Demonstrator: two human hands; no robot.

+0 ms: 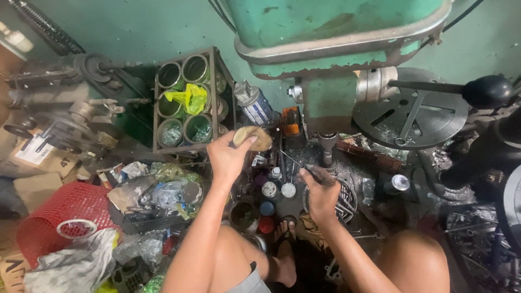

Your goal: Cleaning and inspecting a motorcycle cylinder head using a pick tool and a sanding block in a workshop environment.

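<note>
Big green-painted metal drill press (pixel 336 32) fills top of view, chuck (pixel 327 145) hanging above cluttered floor. Dark metal rack of open tin cans (pixel 187 97) stands left of it. Red plastic mesh basket (pixel 62 214) lies far left. Left hand (pixel 230 157) raised, fingers closed around tan rounded wooden block (pixel 252 137). Right hand (pixel 320 190) lower, near chuck, pinching thin grey metal rod (pixel 293 160).

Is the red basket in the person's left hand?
No, the red basket sits apart at the left; the left hand holds a tan rounded piece.
</note>
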